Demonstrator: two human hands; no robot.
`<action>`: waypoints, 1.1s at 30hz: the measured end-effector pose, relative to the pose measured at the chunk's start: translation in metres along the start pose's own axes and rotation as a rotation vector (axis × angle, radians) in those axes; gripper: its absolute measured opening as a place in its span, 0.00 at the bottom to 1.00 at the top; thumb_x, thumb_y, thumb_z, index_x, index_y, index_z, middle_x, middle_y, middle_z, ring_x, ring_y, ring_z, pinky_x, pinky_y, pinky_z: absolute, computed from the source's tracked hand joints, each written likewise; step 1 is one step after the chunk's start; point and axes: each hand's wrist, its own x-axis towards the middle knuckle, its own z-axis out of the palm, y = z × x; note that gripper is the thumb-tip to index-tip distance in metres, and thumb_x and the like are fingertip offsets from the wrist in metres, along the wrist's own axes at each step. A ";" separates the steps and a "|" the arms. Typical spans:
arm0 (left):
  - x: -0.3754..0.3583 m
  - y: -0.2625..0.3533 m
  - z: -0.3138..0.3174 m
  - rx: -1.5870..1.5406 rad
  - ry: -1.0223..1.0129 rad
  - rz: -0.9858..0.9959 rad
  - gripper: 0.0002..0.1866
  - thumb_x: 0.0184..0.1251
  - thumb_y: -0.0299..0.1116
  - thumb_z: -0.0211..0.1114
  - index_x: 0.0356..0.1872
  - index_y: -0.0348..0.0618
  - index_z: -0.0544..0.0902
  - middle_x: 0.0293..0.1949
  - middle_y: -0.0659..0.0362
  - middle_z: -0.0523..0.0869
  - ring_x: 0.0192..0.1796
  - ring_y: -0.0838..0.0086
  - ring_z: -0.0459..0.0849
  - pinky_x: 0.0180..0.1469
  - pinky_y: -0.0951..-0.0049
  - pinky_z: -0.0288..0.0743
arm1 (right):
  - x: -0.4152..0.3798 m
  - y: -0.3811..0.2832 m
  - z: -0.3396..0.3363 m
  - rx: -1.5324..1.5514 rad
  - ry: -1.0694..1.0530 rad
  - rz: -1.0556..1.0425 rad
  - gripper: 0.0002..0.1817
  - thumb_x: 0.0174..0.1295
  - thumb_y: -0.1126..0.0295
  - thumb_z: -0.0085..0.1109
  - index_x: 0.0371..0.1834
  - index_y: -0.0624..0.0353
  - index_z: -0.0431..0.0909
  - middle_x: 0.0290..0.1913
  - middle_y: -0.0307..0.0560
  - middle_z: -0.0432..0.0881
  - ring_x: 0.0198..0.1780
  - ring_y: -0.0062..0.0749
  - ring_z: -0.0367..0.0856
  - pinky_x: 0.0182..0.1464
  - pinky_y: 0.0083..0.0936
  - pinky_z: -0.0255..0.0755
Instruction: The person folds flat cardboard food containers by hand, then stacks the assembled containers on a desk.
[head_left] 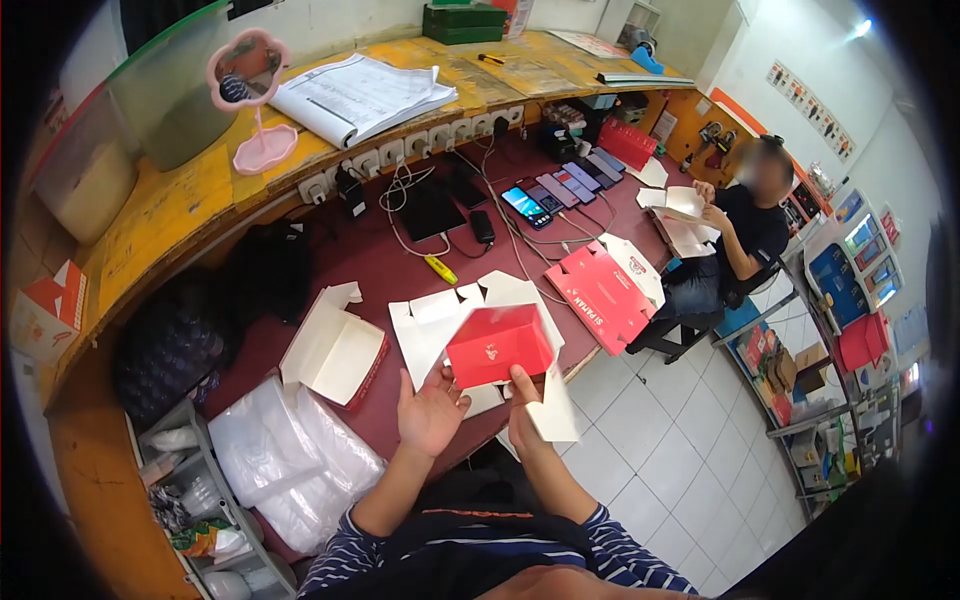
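A partly folded red cardboard box (pixel 498 345) is in front of me, its white inner flaps spread out around it. My right hand (pixel 524 405) grips its near edge, thumb on the red face and fingers behind the card. My left hand (pixel 432 412) is palm up at the box's near left corner, fingers apart and slightly bent, fingertips right at the edge. White card (pixel 420 325) lies under and behind the box on the dark red table.
An open folded box (pixel 335 350) stands to the left, above clear plastic bags (pixel 290 460). Flat red box card (pixel 605 295) lies at the right. Several phones (pixel 565 187) and cables sit behind. Across the right side, a seated person (pixel 755 220) handles a box (pixel 685 220).
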 end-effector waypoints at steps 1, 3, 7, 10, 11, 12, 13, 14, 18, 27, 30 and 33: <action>0.000 0.002 -0.009 -0.067 -0.158 -0.052 0.17 0.63 0.44 0.46 0.45 0.47 0.73 0.43 0.65 0.77 0.45 0.74 0.72 0.42 0.71 0.63 | -0.004 -0.001 0.006 -0.132 0.038 -0.114 0.22 0.51 0.77 0.58 0.50 0.57 0.65 0.44 0.40 0.74 0.43 0.23 0.71 0.46 0.20 0.65; -0.009 -0.011 -0.007 0.304 0.152 0.054 0.09 0.63 0.39 0.52 0.33 0.46 0.77 0.35 0.66 0.78 0.35 0.82 0.72 0.37 0.79 0.63 | -0.014 -0.013 0.015 -0.253 0.042 -0.025 0.27 0.52 0.77 0.57 0.56 0.58 0.59 0.50 0.44 0.70 0.50 0.28 0.68 0.52 0.24 0.63; -0.011 -0.030 0.012 0.948 0.504 0.605 0.11 0.54 0.29 0.63 0.16 0.41 0.74 0.17 0.68 0.74 0.19 0.88 0.67 0.24 0.85 0.60 | -0.021 0.015 0.007 -0.071 -0.149 -0.145 0.27 0.52 0.75 0.58 0.56 0.60 0.60 0.48 0.45 0.71 0.50 0.29 0.68 0.51 0.26 0.63; -0.009 -0.029 0.001 0.623 0.517 0.484 0.10 0.56 0.32 0.63 0.20 0.38 0.77 0.17 0.65 0.75 0.18 0.87 0.68 0.21 0.86 0.58 | -0.032 0.046 0.005 0.247 -0.142 0.167 0.33 0.51 0.79 0.57 0.60 0.53 0.53 0.53 0.43 0.66 0.53 0.30 0.65 0.51 0.25 0.64; -0.010 -0.024 0.000 0.614 0.522 0.493 0.10 0.56 0.32 0.63 0.20 0.38 0.77 0.17 0.65 0.75 0.18 0.87 0.68 0.21 0.86 0.58 | -0.027 0.049 0.001 0.240 -0.152 0.173 0.33 0.51 0.79 0.57 0.60 0.53 0.53 0.53 0.43 0.66 0.53 0.30 0.65 0.51 0.25 0.64; -0.014 -0.014 -0.002 0.859 0.454 0.275 0.10 0.56 0.32 0.62 0.20 0.39 0.76 0.16 0.66 0.73 0.19 0.87 0.68 0.21 0.85 0.58 | -0.017 0.054 -0.009 0.142 -0.138 0.157 0.32 0.52 0.77 0.58 0.59 0.54 0.54 0.52 0.43 0.66 0.53 0.30 0.65 0.51 0.25 0.64; -0.019 -0.002 -0.006 1.094 0.377 0.045 0.10 0.56 0.32 0.62 0.20 0.40 0.74 0.15 0.66 0.72 0.19 0.86 0.68 0.21 0.85 0.59 | -0.009 0.056 -0.013 0.045 -0.124 0.141 0.30 0.52 0.76 0.58 0.58 0.54 0.56 0.51 0.43 0.67 0.52 0.29 0.65 0.51 0.24 0.64; -0.022 0.018 -0.010 1.358 0.166 -0.249 0.10 0.51 0.34 0.65 0.24 0.39 0.75 0.19 0.65 0.74 0.21 0.84 0.71 0.21 0.82 0.60 | -0.003 0.057 -0.014 -0.126 -0.087 0.157 0.25 0.53 0.73 0.59 0.55 0.57 0.62 0.48 0.43 0.70 0.49 0.27 0.67 0.50 0.24 0.64; -0.034 0.039 -0.012 1.972 0.429 0.370 0.30 0.41 0.34 0.70 0.49 0.42 0.69 0.45 0.58 0.76 0.33 0.75 0.78 0.31 0.73 0.72 | 0.011 0.075 -0.043 -0.842 -0.803 -0.203 0.21 0.51 0.64 0.60 0.47 0.60 0.69 0.43 0.47 0.75 0.47 0.35 0.72 0.49 0.31 0.65; -0.052 0.075 -0.103 0.493 0.453 0.202 0.27 0.63 0.42 0.51 0.58 0.40 0.57 0.50 0.50 0.70 0.42 0.62 0.79 0.35 0.67 0.79 | -0.015 0.093 0.051 -1.813 -1.218 -0.693 0.13 0.44 0.60 0.60 0.28 0.57 0.78 0.28 0.43 0.76 0.38 0.32 0.74 0.52 0.38 0.58; -0.082 0.106 -0.114 0.788 0.321 0.320 0.25 0.61 0.41 0.54 0.57 0.42 0.61 0.51 0.49 0.70 0.43 0.63 0.79 0.36 0.68 0.78 | -0.025 0.112 0.083 -1.581 -1.400 -0.801 0.09 0.49 0.64 0.56 0.24 0.58 0.76 0.27 0.43 0.76 0.37 0.33 0.73 0.50 0.37 0.60; -0.097 0.138 -0.116 2.049 0.520 0.457 0.21 0.57 0.36 0.57 0.51 0.43 0.68 0.48 0.51 0.73 0.40 0.62 0.79 0.38 0.68 0.75 | -0.035 0.133 0.109 -1.488 -1.502 -0.751 0.09 0.49 0.64 0.55 0.24 0.59 0.76 0.27 0.44 0.76 0.36 0.35 0.74 0.49 0.34 0.60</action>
